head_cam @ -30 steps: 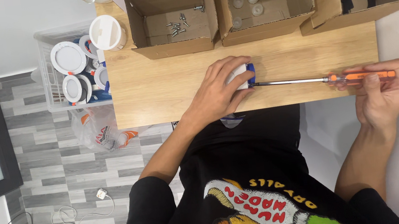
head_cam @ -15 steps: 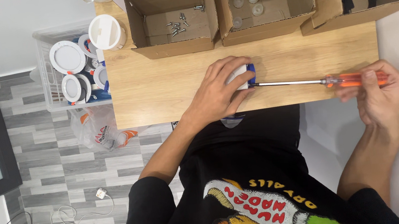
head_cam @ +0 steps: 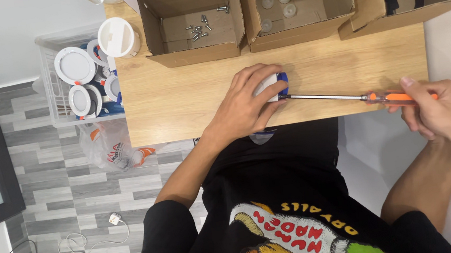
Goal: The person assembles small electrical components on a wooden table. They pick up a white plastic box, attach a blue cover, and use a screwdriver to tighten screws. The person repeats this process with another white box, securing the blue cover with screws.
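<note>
Small white-and-blue fitting [head_cam: 273,86] sits near the front edge of the wooden tabletop [head_cam: 176,101], mid-table. My left hand [head_cam: 243,107] is cupped over it, fingers pressed down w/ the part pinned underneath. Looks light, hard plastic, prob. slippery, so hold by the sides & press flat. Screwdriver [head_cam: 349,96]: thin steel shaft, tip at the fitting's edge; my right hand [head_cam: 436,113] is closed round the orange handle. Beyond: 3 open cardboard boxes, left one [head_cam: 163,4] w/ a few loose screws [head_cam: 200,28], approx. 8. Clear bin [head_cam: 51,80] at the table's left end holds 4-5 round white lamps, can't count exactly.
</note>
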